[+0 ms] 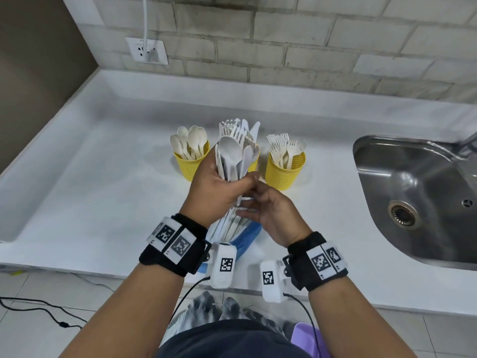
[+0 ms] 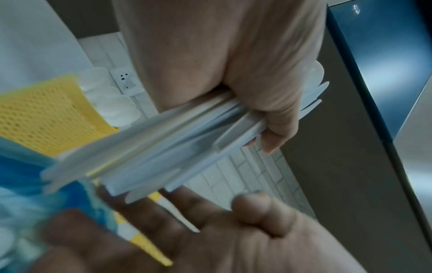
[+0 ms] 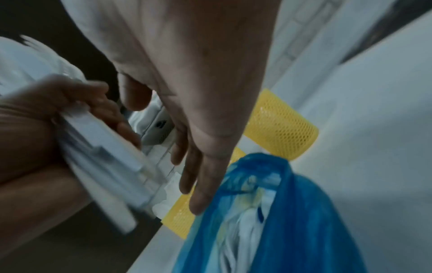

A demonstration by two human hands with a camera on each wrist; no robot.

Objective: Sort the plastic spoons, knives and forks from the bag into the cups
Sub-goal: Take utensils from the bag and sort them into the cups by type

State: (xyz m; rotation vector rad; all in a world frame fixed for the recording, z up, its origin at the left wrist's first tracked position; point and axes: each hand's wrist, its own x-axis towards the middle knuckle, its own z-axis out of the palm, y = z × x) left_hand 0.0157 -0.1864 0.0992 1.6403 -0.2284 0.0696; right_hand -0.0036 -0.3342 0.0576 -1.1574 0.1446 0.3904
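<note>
My left hand (image 1: 222,184) grips a thick bundle of white plastic cutlery (image 1: 236,156), heads up: spoons, forks and knives mixed. Its handles reach down into the blue bag (image 1: 249,236) on the counter. My right hand (image 1: 268,210) is just below, fingers fairly straight and touching the handle ends; in the right wrist view the right hand (image 3: 205,129) is spread between the bundle (image 3: 112,157) and the bag (image 3: 268,212). Three yellow mesh cups stand behind: one with spoons (image 1: 191,164), one with forks (image 1: 285,171), and a middle one (image 1: 254,165) mostly hidden by the bundle.
A steel sink (image 1: 413,189) is sunk into the white counter (image 1: 103,189) at the right. A wall socket (image 1: 147,50) with a plugged cable sits on the brick wall behind. The counter's front edge runs just below my wrists.
</note>
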